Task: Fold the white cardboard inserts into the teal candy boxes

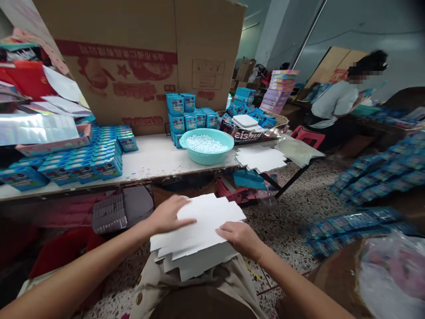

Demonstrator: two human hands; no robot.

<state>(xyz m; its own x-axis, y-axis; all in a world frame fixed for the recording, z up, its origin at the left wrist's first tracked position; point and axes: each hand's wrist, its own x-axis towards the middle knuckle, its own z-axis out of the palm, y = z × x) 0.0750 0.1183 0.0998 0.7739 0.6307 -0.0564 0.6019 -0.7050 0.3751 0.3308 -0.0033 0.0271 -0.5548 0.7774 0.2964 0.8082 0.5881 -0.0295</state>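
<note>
A stack of white die-cut card sheets (202, 226) with notched edges lies across my lap. On its left side my left hand (171, 215) rests with fingers stretched over the top sheet and thumb apart. At the right edge my right hand (239, 237) is closed, thumb on top, pinching the upper sheets. The lower sheets of the stack sit slightly askew beneath, on my beige trousers (159, 288). How many sheets the right hand pinches is hidden.
On the white table (149, 155) stand a turquoise basin (207, 155) of small pale pieces, rows of blue boxes (79, 164) and more white card sheets (260, 158). A large carton (139, 66) rises behind. A person (335, 99) sits at the right; blue packs (381, 168) lie nearby.
</note>
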